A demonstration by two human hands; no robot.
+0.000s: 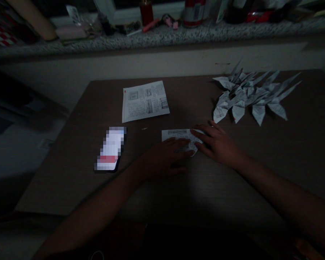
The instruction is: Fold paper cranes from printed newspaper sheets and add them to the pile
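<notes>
A folded piece of printed paper (176,133) lies flat on the brown table in front of me, its lower corner coming to a point. My left hand (166,157) rests over its left and lower part, fingers stretched out and spread. From the other side, my right hand (216,144) lays its extended fingertips on the paper's right part. Both hands cover some of the sheet, so its full outline is hidden. The light is dim.
Behind the hands lies a printed sheet (144,103). A phone with a lit screen (111,148) lies at the left. Several folded paper cranes (249,95) cluster at the back right. A speckled stone windowsill (151,38) holds a can (194,13) and small items.
</notes>
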